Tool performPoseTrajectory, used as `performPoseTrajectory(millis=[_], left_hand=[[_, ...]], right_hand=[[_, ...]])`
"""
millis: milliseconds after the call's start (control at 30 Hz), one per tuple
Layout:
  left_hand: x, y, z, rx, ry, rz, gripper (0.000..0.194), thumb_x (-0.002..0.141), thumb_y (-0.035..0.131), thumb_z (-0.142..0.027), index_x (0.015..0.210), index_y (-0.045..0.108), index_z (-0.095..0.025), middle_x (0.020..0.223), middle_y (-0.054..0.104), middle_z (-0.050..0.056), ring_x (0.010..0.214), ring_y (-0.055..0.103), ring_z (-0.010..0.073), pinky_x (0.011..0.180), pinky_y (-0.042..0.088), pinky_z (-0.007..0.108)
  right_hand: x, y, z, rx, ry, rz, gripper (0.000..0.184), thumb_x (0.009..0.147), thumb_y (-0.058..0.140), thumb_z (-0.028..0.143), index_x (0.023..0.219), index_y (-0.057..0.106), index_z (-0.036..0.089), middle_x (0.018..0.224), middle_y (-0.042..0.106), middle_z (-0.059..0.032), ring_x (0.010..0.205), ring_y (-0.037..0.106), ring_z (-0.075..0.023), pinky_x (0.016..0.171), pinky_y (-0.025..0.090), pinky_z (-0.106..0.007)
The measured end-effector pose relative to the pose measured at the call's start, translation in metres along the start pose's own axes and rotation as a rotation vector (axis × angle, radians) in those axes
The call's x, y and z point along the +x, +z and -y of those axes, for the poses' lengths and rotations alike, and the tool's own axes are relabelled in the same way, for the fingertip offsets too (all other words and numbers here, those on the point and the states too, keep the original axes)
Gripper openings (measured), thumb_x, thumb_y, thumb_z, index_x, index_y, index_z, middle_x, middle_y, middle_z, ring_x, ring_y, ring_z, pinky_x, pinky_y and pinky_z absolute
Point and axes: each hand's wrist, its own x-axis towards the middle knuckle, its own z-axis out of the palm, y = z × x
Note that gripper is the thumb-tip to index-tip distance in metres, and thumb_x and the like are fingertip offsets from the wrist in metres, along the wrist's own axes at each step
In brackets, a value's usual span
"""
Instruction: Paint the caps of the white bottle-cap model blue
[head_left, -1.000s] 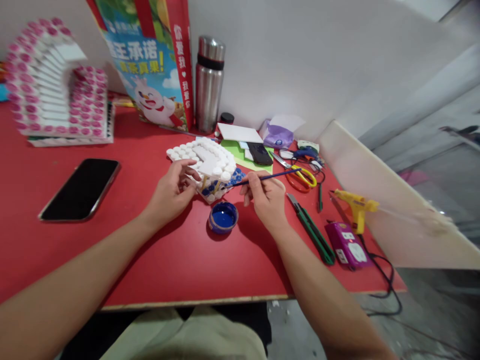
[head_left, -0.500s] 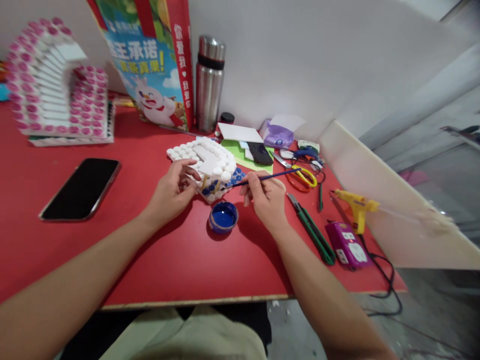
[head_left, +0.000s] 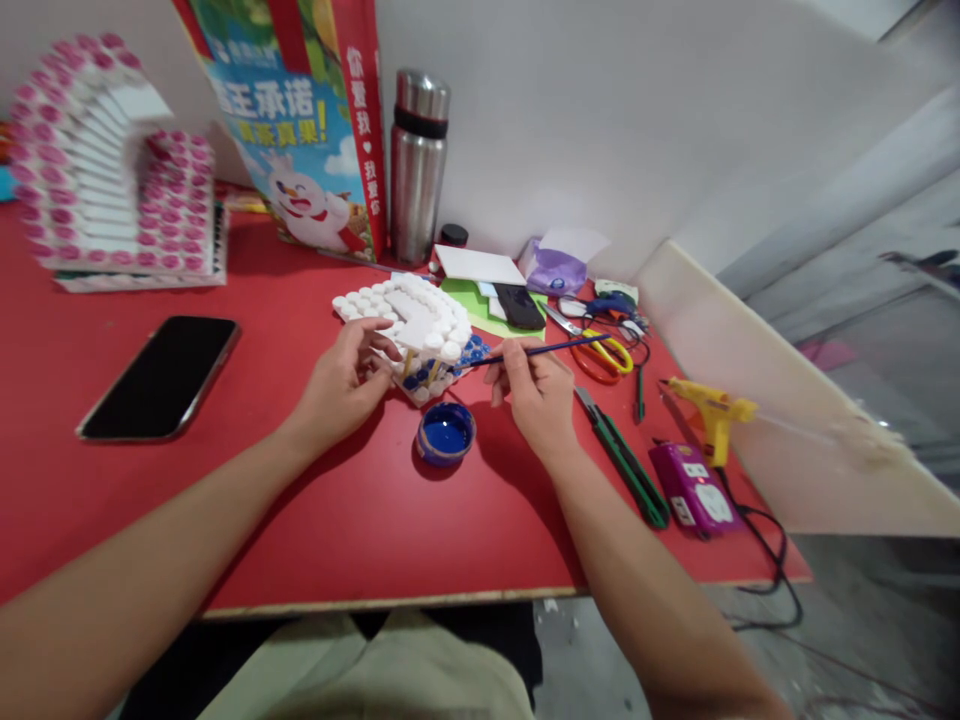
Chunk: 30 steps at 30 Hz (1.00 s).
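Observation:
A small craft model [head_left: 409, 310] covered in white round pieces stands on the red table, with blue-painted rounds on its lower front and right side. My left hand [head_left: 351, 372] curves its fingers and thumb around the model's left front edge. My right hand [head_left: 534, 390] pinches a thin dark blue paintbrush [head_left: 559, 348] near its tip end. The brush tip points left at the lower front of the model, amid the rounds; whether it touches one is hard to see. Just in front of the model sits a round open pot of blue paint [head_left: 446, 436].
Right of my hand lie a green utility knife [head_left: 626, 465], scissors [head_left: 611, 355], a yellow glue gun [head_left: 712, 408] and a purple power socket [head_left: 694, 490]. A phone [head_left: 161, 378] lies left. Behind stand a steel flask [head_left: 420, 180], a printed bag [head_left: 300, 140] and a pink-dotted model [head_left: 112, 180].
My right hand has shifted slightly to the right with the paintbrush, and the brush tip has moved right along the model's lower front. My left hand stays in place.

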Motion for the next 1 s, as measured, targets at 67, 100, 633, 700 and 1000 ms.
performPoseTrajectory(millis=[67,100,633,700,1000], left_hand=[[0.0001,-0.0002,-0.0005,-0.001,-0.002,0.004,0.045,0.089,0.063,-0.021,0.132,0.05,-0.019,0.104,0.07,0.006,0.076,0.068,0.0166,0.067,0.055,0.031],[0.0001,-0.0002,-0.0007,0.0,-0.001,0.004,0.045,0.089,0.063,-0.021,0.132,0.05,-0.019,0.104,0.07,0.006,0.076,0.068,0.0165,0.068,0.055,0.031],[-0.0001,0.0007,-0.0031,-0.016,-0.013,-0.002,0.045,0.088,0.064,-0.019,0.131,0.051,-0.02,0.103,0.07,0.005,0.076,0.068,0.0156,0.067,0.056,0.029],[-0.0001,0.0006,-0.003,-0.017,-0.009,0.0,0.045,0.088,0.064,-0.019,0.131,0.051,-0.019,0.103,0.07,0.005,0.076,0.069,0.0159,0.067,0.057,0.029],[-0.0003,0.001,-0.0039,-0.029,-0.014,0.001,0.045,0.088,0.064,-0.021,0.131,0.051,-0.019,0.103,0.07,0.005,0.075,0.069,0.0156,0.067,0.057,0.029]], right_hand=[[0.0002,0.0,-0.0007,-0.004,-0.001,-0.005,0.05,0.106,0.059,0.065,0.085,0.07,0.021,0.074,0.071,-0.001,0.046,0.061,-0.0108,0.046,0.048,-0.028],[0.0003,0.0001,-0.0009,-0.012,-0.005,-0.004,0.051,0.106,0.059,0.065,0.083,0.07,0.021,0.074,0.071,-0.0013,0.046,0.061,-0.0107,0.047,0.048,-0.028],[0.0,0.0026,0.0035,-0.059,-0.03,0.005,0.056,0.105,0.056,0.07,0.082,0.07,0.021,0.07,0.072,-0.0016,0.046,0.062,-0.0115,0.05,0.051,-0.028],[-0.0001,0.0033,0.0036,-0.054,-0.029,0.014,0.055,0.104,0.057,0.07,0.083,0.07,0.021,0.069,0.072,-0.0013,0.045,0.062,-0.0115,0.048,0.051,-0.028],[-0.0007,0.0038,0.0017,-0.035,-0.056,0.028,0.051,0.106,0.058,0.065,0.086,0.07,0.021,0.069,0.072,-0.0007,0.045,0.062,-0.0112,0.049,0.051,-0.028]])
